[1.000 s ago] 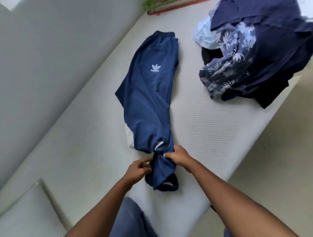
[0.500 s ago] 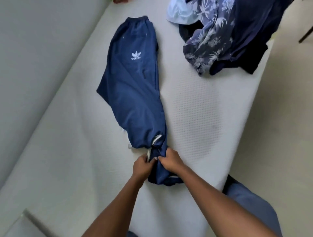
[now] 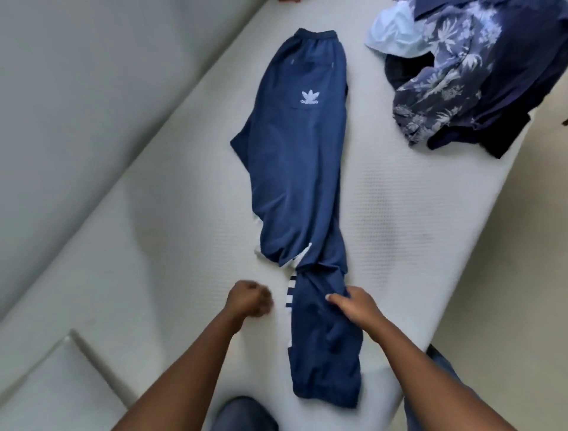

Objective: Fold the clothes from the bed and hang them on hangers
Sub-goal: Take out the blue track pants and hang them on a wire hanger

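trousers [image 3: 301, 172] lie lengthwise down the mattress [image 3: 415, 246], waistband far, cuffs near me, ready, i judge, to fold end to end. my right hand [image 3: 353, 306] lies flat on the lower leg, pinning the cloth smooth. my left hand [image 3: 249, 300] is clenched just beside the striped edge, holding nothing. the clothes pile [image 3: 467, 70] waits well apart.

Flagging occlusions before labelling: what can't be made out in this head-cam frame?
All head view.
left hand: motion-blurred fist; whether it holds anything is unclear.
right hand: fingertips hidden behind the hand itself on the navy track pants; pinch or press unclear.
clothes pile: cut by the top and right edges, garments overlap; count unknown.
reddish item: cut by the top edge; unidentifiable.
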`<move>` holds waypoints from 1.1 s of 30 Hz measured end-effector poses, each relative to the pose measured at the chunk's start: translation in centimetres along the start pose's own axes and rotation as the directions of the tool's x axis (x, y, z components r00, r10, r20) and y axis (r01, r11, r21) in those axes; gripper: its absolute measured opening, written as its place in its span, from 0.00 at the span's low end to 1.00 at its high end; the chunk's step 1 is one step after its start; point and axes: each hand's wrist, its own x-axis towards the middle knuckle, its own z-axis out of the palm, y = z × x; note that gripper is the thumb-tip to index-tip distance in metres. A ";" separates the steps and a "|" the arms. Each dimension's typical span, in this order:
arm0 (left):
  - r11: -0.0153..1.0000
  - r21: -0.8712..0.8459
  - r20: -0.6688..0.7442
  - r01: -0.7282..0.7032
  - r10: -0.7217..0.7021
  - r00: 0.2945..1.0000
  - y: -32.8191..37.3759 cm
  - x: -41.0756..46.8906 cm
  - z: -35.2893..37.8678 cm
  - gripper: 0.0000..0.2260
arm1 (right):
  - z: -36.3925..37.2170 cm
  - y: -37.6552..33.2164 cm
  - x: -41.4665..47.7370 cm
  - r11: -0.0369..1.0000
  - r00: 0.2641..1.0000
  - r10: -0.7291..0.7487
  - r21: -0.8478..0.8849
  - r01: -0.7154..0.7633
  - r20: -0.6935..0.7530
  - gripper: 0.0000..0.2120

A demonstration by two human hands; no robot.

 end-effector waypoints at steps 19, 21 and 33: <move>0.654 0.383 -0.412 -0.653 0.753 0.513 10.1 -1.1 -0.2 0.10 | 0.8 -6.5 -0.4 0.966 0.978 -0.202 -0.154 0.207 0.044 0.22; 0.650 0.283 -0.404 -0.705 0.748 0.527 12.5 -2.1 -0.4 0.08 | 0.3 -7.1 -0.9 0.978 0.976 -0.210 0.016 0.209 0.063 0.23; 0.561 0.318 -0.649 -0.764 0.717 0.256 14.2 -3.8 -1.3 0.03 | 1.1 -13.9 -2.3 0.741 0.772 -0.452 0.295 0.604 -0.447 0.05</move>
